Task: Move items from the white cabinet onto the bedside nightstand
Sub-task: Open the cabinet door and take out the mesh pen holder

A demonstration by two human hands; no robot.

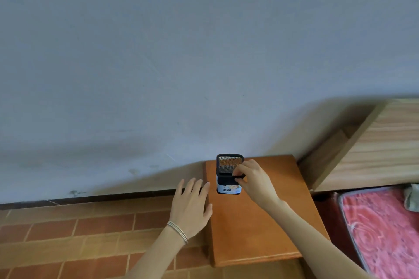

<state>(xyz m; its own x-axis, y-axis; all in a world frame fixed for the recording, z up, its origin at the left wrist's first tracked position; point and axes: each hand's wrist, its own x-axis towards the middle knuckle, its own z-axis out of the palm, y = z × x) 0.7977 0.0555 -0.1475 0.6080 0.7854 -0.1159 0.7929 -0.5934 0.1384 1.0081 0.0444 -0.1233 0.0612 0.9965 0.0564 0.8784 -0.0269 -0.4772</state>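
**Item:** black mesh pen holder (229, 166), square, paper label on its lower front, upright, nothing showing inside; location: rear left part of the bedside table (254, 233), near the wall (181, 52); whether its base is fully down on the top, I cannot tell.

**Hands:** my right hand (256, 181) pinches the holder's near rim between thumb and fingertips; my left hand (191, 204) has its fingers straight and spread, grasps nothing, and hovers at the table's left edge just beside the holder, apart from it.

**Risks, as I judge them:** the pinch sits high on a tall, light body, so letting go while it is tilted or off the surface could tip it; it stands close to the left edge, so a brush from my left hand could send it to the tiled floor (79, 233); a fingertip caught on the rim could drag it over as I draw away.

**Surroundings:** wooden headboard (374, 142) right of the table; bed with red patterned cover (381, 229) at lower right; pale cloth (412, 197) at the frame's right edge; bangles (178, 231) on my left wrist.

**Obstructions:** no object shows between my hands and the holder; the white cabinet is out of view.
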